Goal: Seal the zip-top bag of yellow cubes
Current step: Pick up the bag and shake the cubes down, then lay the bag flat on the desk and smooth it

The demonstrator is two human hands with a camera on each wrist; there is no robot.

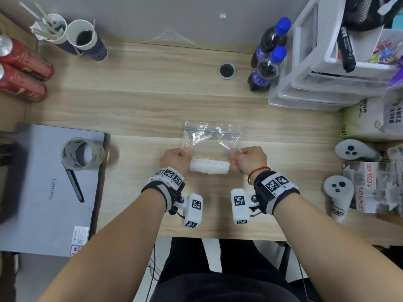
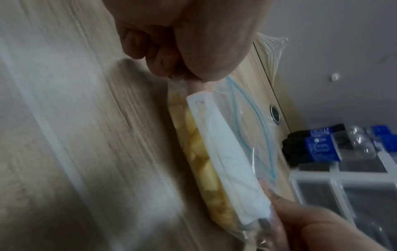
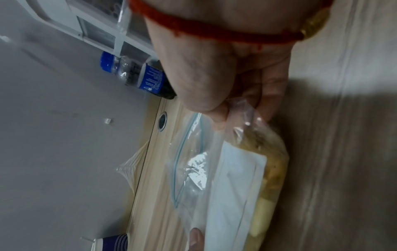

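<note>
A clear zip-top bag [image 1: 210, 141] stands on the wooden desk [image 1: 141, 101], its blue zip strip [image 1: 212, 131] at the far edge. Yellow cubes [image 1: 209, 158] fill its near end, behind a white label [image 1: 209, 167]. My left hand [image 1: 175, 159] pinches the bag's left side and my right hand [image 1: 249, 159] pinches its right side. In the left wrist view the bag [image 2: 242, 135] shows the cubes [image 2: 199, 158] beside the label [image 2: 227, 161], and the two blue zip lines [image 2: 251, 122] bow apart. The right wrist view shows the same gap in the zip [image 3: 184, 163].
A grey laptop [image 1: 45, 192] with a tape roll [image 1: 82, 152] lies at the left. Red cans [image 1: 21, 70] and paper cups [image 1: 87, 40] stand at the back left. Two dark bottles [image 1: 267, 64], white drawers [image 1: 327, 68] and two white controllers [image 1: 340, 192] crowd the right.
</note>
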